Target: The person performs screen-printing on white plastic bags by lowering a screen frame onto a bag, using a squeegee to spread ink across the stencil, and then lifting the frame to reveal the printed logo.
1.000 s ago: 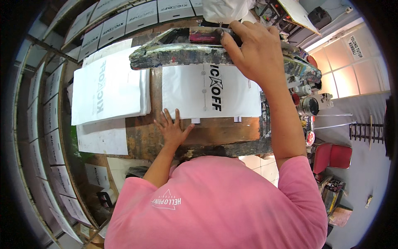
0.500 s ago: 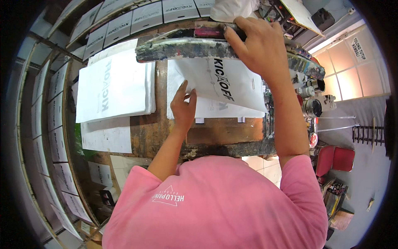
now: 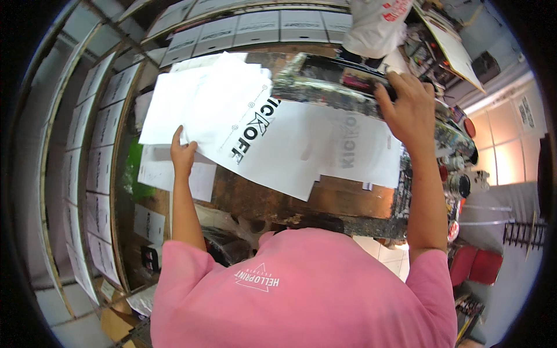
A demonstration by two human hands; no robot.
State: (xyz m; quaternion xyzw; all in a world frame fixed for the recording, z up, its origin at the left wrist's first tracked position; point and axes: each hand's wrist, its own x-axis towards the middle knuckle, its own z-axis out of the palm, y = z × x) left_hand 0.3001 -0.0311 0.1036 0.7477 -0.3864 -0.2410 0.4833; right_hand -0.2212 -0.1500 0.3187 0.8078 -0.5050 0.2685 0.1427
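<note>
My left hand pinches the edge of a flat white bag with bold black lettering. The bag slants across the table, its left part over a stack of white bags and its right end low near the table's front. With fingers bent over its near edge, my right hand grips an ink-stained screen-printing frame, tilted up above the printing spot. Beneath the frame lies another white bag with faint grey lettering, partly covered by the printed one. The frame hides the far edges of both.
A brown base board sits at the table's front. Ink jars crowd the right side. Racks of printed white bags stand at left and along the back. A white bundle lies behind the frame; a red chair stands at right.
My left hand has moved left, carrying the printed bag from under the frame onto the stack. The bag beneath now shows. My right hand stays on the frame while the view has shifted.
</note>
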